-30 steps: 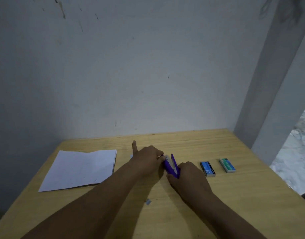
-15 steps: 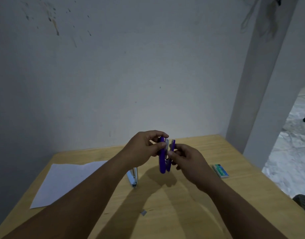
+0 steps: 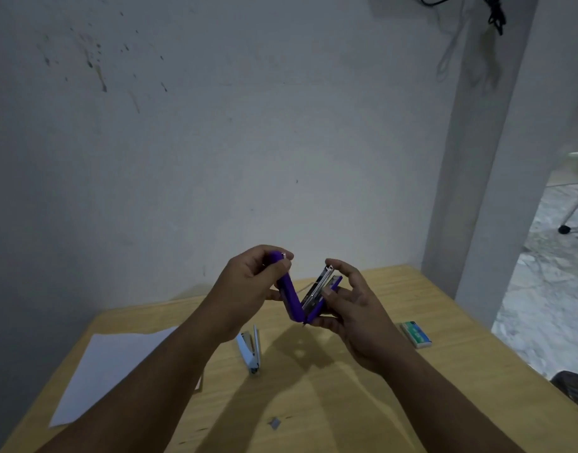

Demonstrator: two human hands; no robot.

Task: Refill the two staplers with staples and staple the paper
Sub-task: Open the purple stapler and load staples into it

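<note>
I hold a purple stapler (image 3: 294, 300) up above the wooden table (image 3: 411, 403), spread open in a V with its metal staple channel showing. My left hand (image 3: 248, 286) grips the purple top arm. My right hand (image 3: 349, 305) holds the base and the metal channel. A second stapler, white and light blue (image 3: 250, 353), lies on the table below my hands. A sheet of white paper (image 3: 107, 367) lies at the left, partly under my left forearm. A green staple box (image 3: 415, 334) rests on the table to the right.
A small strip of staples (image 3: 275, 422) lies near the table's front. The wall runs along the table's far edge, with a pillar at the right. The table's right edge drops to a marbled floor.
The purple stapler was lifted off the table and then pulled open from nearly closed into a wide V. The view tilted up; the blue staple box is now hidden behind my right hand.
</note>
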